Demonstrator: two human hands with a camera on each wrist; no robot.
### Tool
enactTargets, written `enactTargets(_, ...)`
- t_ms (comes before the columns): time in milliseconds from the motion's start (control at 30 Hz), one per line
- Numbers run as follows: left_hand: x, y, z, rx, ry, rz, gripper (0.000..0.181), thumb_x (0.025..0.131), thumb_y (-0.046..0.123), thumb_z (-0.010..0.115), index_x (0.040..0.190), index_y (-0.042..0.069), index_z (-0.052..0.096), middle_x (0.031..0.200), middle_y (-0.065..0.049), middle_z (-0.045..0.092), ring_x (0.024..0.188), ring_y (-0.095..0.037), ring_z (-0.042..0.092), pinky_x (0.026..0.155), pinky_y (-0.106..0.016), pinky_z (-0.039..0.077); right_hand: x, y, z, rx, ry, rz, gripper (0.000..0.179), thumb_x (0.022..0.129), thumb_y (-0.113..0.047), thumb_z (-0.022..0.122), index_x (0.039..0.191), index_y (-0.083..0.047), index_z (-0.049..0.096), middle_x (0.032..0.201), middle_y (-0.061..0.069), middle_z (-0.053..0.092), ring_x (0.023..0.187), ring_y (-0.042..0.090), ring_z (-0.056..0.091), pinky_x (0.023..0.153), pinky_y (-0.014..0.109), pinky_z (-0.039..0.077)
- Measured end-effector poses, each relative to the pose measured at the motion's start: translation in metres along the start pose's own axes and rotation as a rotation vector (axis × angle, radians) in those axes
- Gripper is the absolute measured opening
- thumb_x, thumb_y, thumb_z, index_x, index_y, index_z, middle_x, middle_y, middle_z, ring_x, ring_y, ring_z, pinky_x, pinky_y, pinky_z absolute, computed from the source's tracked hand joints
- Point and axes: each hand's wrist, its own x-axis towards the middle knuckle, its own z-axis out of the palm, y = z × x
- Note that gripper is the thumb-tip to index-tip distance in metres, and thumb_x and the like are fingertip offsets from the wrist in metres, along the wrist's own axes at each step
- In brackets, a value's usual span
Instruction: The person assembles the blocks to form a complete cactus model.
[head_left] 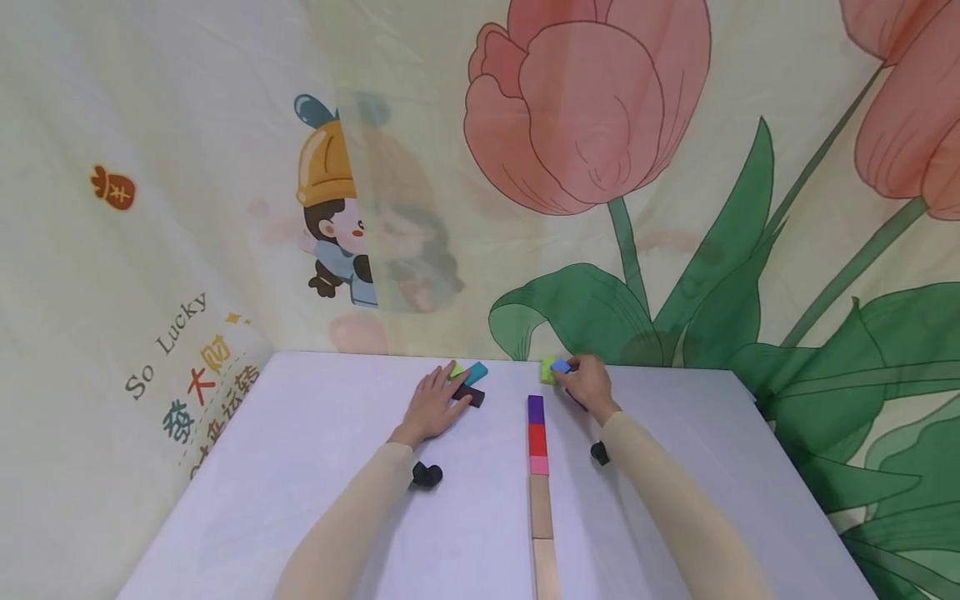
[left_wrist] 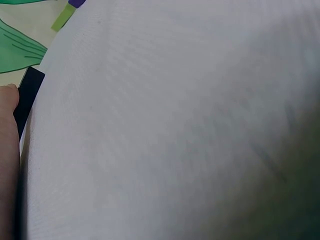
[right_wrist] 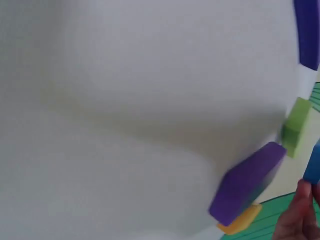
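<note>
At the far side of the table, my left hand (head_left: 430,407) lies with fingers spread over a small group of blocks. A teal block (head_left: 477,372), a light green block (head_left: 457,370) and a black block (head_left: 470,395) show around its fingers. In the left wrist view the thumb rests along the black block (left_wrist: 29,95). My right hand (head_left: 589,387) pinches a blue block (right_wrist: 313,166) between thumb and fingers. Close by are a green block (head_left: 547,371), a purple block (right_wrist: 247,184) and an orange block (right_wrist: 242,220), the last two mostly hidden by the hand in the head view.
A straight row of blocks runs down the middle of the white table (head_left: 337,500): a purple block (head_left: 536,409), a red one (head_left: 537,440), a pink one (head_left: 538,465) and wooden ones (head_left: 541,507). A printed curtain (head_left: 420,167) hangs behind the far edge.
</note>
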Motion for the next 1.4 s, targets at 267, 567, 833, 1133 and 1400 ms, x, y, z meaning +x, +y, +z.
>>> enactTargets(267, 0.000, -0.004, 0.005, 0.006, 0.026, 0.010, 0.058, 0.101, 0.046, 0.045, 0.153, 0.022, 0.038, 0.161, -0.013, 0.025, 0.145, -0.040, 0.022, 0.115, -0.057, 0.019, 0.002, -0.008, 0.007, 0.136, -0.225, -0.149, 0.031, 0.087, -0.010, 0.073, 0.110, 0.008, 0.067, 0.103, 0.019, 0.066, 0.096, 0.033, 0.061, 0.082, 0.041, 0.054)
enactTargets(567, -0.003, 0.001, 0.001, -0.024, 0.030, 0.032, 0.057, 0.100, 0.043, 0.048, 0.151, 0.017, 0.041, 0.159, -0.016, 0.027, 0.144, -0.044, 0.023, 0.115, -0.059, 0.020, -0.001, -0.012, 0.013, 0.087, -0.367, -0.124, 0.035, 0.090, -0.007, 0.069, 0.121, 0.008, 0.063, 0.111, 0.017, 0.064, 0.099, 0.029, 0.057, 0.090, 0.040, 0.053)
enactTargets(833, -0.002, 0.001, 0.000, 0.005, 0.000, 0.012, 0.058, 0.101, 0.046, 0.044, 0.154, 0.020, 0.037, 0.161, -0.013, 0.023, 0.146, -0.041, 0.020, 0.116, -0.057, 0.017, 0.001, -0.006, 0.019, 0.056, -0.399, -0.183, 0.032, 0.093, -0.007, 0.067, 0.121, 0.008, 0.064, 0.109, 0.015, 0.063, 0.096, 0.027, 0.055, 0.088, 0.039, 0.052)
enactTargets(1133, -0.002, 0.001, -0.001, -0.001, -0.002, 0.009, 0.059, 0.101, 0.046, 0.044, 0.154, 0.021, 0.036, 0.161, -0.013, 0.023, 0.146, -0.041, 0.019, 0.117, -0.057, 0.016, 0.000, -0.006, 0.022, 0.041, -0.395, -0.177, 0.032, 0.092, -0.006, 0.067, 0.121, 0.008, 0.063, 0.112, 0.017, 0.062, 0.100, 0.029, 0.056, 0.094, 0.042, 0.050)
enactTargets(1400, -0.001, 0.000, 0.000, -0.006, 0.014, 0.017, 0.058, 0.101, 0.045, 0.045, 0.153, 0.020, 0.038, 0.161, -0.014, 0.024, 0.145, -0.042, 0.020, 0.116, -0.057, 0.017, -0.002, -0.010, 0.020, 0.015, -0.386, -0.162, 0.031, 0.092, -0.004, 0.064, 0.121, 0.007, 0.064, 0.112, 0.016, 0.062, 0.100, 0.028, 0.055, 0.095, 0.042, 0.050)
